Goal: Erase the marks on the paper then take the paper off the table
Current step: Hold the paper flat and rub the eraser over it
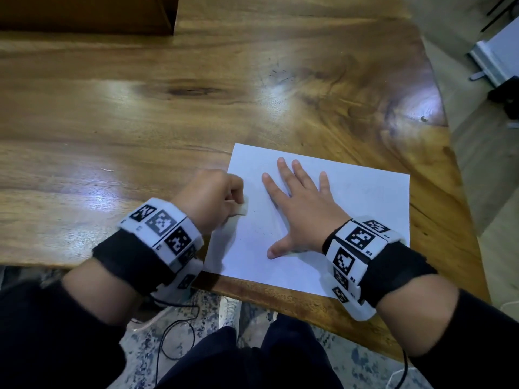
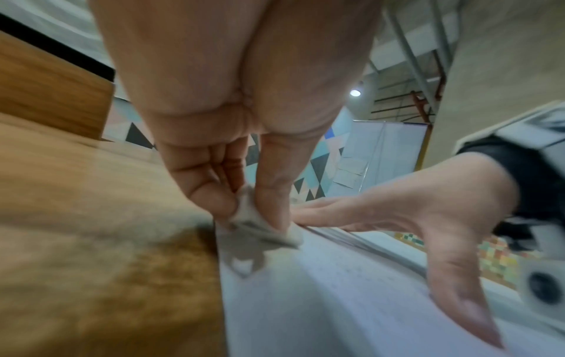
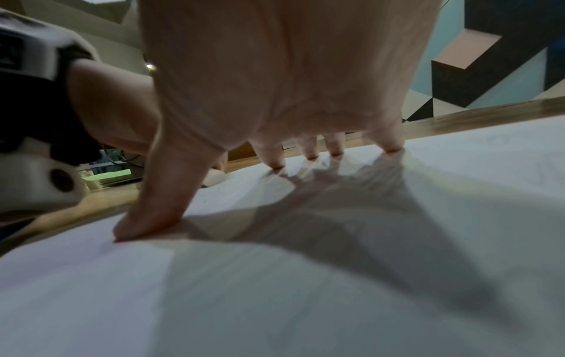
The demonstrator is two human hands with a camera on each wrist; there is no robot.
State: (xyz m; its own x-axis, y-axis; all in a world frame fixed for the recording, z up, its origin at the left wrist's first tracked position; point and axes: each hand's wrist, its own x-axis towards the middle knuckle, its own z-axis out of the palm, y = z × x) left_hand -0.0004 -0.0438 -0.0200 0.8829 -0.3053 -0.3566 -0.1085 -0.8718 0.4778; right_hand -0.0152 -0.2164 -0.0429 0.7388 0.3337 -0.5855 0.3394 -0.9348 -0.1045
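Note:
A white sheet of paper lies near the front edge of the wooden table. Faint pencil specks remain on its left part. My left hand pinches a small whitish eraser between thumb and fingers, its tip at the paper's left edge. The left wrist view shows the eraser touching the paper close to that edge. My right hand lies flat on the paper, fingers spread and straight, thumb out. In the right wrist view its fingertips press on the sheet.
A dark wooden box stands at the table's back left. The table's front edge runs just below the paper, its right edge curves close by. Cables hang over a patterned rug. White equipment sits on the floor at right.

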